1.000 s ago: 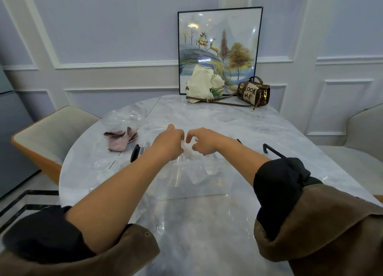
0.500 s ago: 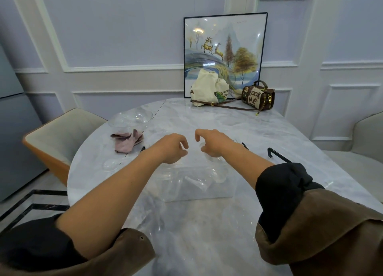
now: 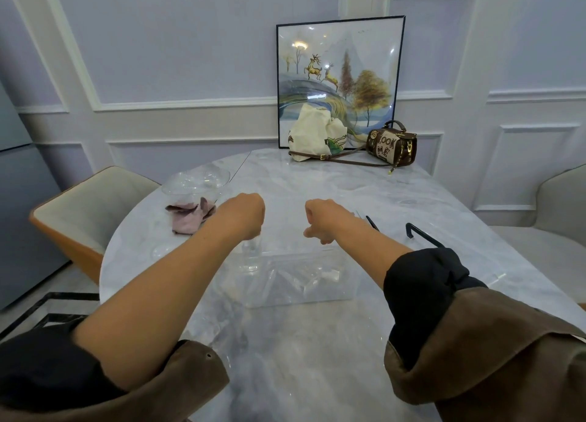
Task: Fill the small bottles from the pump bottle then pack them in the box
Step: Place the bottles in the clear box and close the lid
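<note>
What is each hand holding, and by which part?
The left hand grips a small clear bottle by its top. The right hand has curled fingers; whether it pinches anything cannot be told.

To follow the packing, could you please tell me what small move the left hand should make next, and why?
Probably lower the bottle into the box and let go: the left hand grips it upright at the box's left end, and the right hand is apart from it. Whether it is filled, I cannot tell.
</note>
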A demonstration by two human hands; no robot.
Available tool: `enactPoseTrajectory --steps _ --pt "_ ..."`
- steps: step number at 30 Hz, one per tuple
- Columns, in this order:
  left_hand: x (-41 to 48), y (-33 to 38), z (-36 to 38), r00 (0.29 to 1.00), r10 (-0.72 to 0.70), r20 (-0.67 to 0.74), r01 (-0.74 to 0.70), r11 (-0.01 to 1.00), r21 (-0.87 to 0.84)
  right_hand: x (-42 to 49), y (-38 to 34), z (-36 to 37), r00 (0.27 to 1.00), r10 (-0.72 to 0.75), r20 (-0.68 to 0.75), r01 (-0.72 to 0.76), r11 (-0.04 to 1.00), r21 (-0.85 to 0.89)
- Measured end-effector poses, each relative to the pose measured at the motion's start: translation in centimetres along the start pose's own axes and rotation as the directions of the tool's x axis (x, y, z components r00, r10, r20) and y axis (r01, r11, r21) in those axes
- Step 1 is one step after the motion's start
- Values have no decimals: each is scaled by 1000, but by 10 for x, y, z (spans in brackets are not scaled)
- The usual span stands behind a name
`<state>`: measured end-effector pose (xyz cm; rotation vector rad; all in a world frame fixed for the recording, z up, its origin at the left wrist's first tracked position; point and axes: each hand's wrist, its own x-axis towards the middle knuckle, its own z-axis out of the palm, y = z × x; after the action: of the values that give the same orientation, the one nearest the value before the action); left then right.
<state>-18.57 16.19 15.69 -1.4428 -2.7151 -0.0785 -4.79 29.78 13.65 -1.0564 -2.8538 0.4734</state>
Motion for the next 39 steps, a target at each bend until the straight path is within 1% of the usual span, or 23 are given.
enactPoseTrajectory --steps 2,4,10,14,17,20,23,26,29,31,33,36,39 --pt "3 -3 1 1000 -4 -27 4 1000 -4 0 -1 -1 1000 -14 -20 14 1000 -13" --pt "6 -4 -1 1000 10 -11 -10 1000 13 -2 -1 -2 999 -27 -33 27 1000 -12" --pt "15 -8 -17 982 98 162 -112 990 81 0 -1 -1 999 -39 -21 40 998 46" --pt "25 -1 -28 959 78 271 -121 982 146 3 0 2 998 -49 -25 51 996 76" --pt "28 8 -32 946 72 315 -136 973 185 5 2 3 998 -55 -22 56 995 82" --pt "32 12 -20 957 80 279 -133 975 176 7 3 3 998 -62 -27 64 994 93" --pt "28 11 -6 983 120 137 -141 978 155 9 3 3 997 -79 -24 81 991 106" --pt "26 5 3 988 152 22 -153 982 112 10 3 5 996 -87 -13 88 990 107" --pt "27 -2 9 988 148 -48 -146 988 60 10 2 5 995 -97 -19 98 988 118" --pt "27 -2 13 990 133 -54 -132 991 17 9 2 5 995 -101 -18 103 987 124" --pt "27 4 15 991 131 -30 -131 991 -1 8 3 5 995 -103 -18 105 986 128" --pt "25 12 18 990 137 34 -139 989 42 7 3 6 994 -108 -19 110 986 127" --pt "22 11 19 991 135 22 -137 986 94 5 4 7 993 -119 -17 120 984 128"
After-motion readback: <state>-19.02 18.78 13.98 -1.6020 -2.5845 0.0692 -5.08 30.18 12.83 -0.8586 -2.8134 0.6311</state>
